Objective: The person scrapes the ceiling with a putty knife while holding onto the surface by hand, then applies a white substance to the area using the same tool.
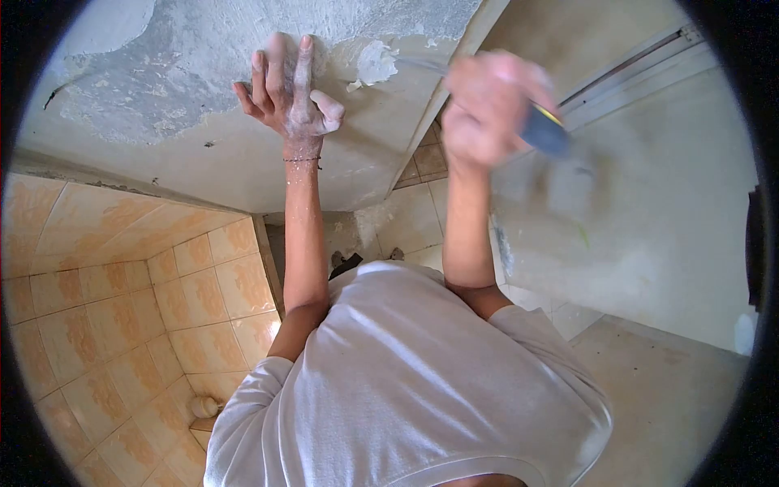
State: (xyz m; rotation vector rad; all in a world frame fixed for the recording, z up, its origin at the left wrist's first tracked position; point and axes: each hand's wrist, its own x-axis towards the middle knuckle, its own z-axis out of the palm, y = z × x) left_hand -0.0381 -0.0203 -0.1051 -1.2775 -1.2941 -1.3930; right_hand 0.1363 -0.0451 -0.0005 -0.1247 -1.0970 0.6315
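Pale shirt (438,381) nearest camera, filling lower middle, covers much of the floor (414,207) beyond. Landmark: scraped wall (357,154), at top, grey patches bare, flaking edges around them.

Left hand (296,105): open, fingers spread, resting on the scraped wall's grey area, whitish dust on fingers and forearm, thin dark bracelet (302,159) at wrist. Right hand (491,105): closed around a tool (545,130), dark handle with a yellow band poking out past the fist, thin shaft running toward the scraped wall near a whitish chipped spot (376,63), just right of the left hand.

Other stuff: orange-and-cream tiled wall (89,325) left of and below the scraped wall, with a small rounded beige object (204,407) low down on it. Large pale panel (641,203) right of the scraped wall, past its edge; metal-like rail (629,69) along the panel's top. Two feet (397,253) below the scraped wall, mostly covered by the shirt.

Hard to read: right hand and handle motion-blurred; tool type unclear, contact of its tip with the wall can't be told. Dark object (755,247) at far right cut off, unidentifiable. Corners black from the lens.
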